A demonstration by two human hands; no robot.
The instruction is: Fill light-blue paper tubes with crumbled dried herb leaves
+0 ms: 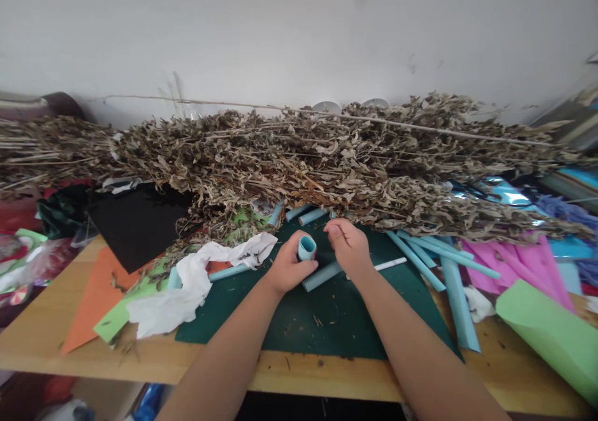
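Note:
My left hand (pixel 288 265) is closed around a short light-blue paper tube (pixel 307 247), held upright with its open end facing me. My right hand (pixel 348 246) is right beside it, fingers curled close to the tube's rim; whether they touch it I cannot tell. Both hands hover over a dark green cutting mat (pixel 327 315) on a wooden table (pixel 56 340). A longer blue tube (pixel 322 276) lies on the mat just under my hands. A white stick (pixel 390 263) lies to the right of my right hand.
A big heap of dried leafy branches (pixel 299 159) spans the back of the table. Several blue paper rolls (pixel 434 256) lie at right, near pink paper (pixel 509 262) and a green paper roll (pixel 551 331). White crumpled tissue (pixel 187 287), orange and green sheets and black paper (pixel 137 222) lie at left.

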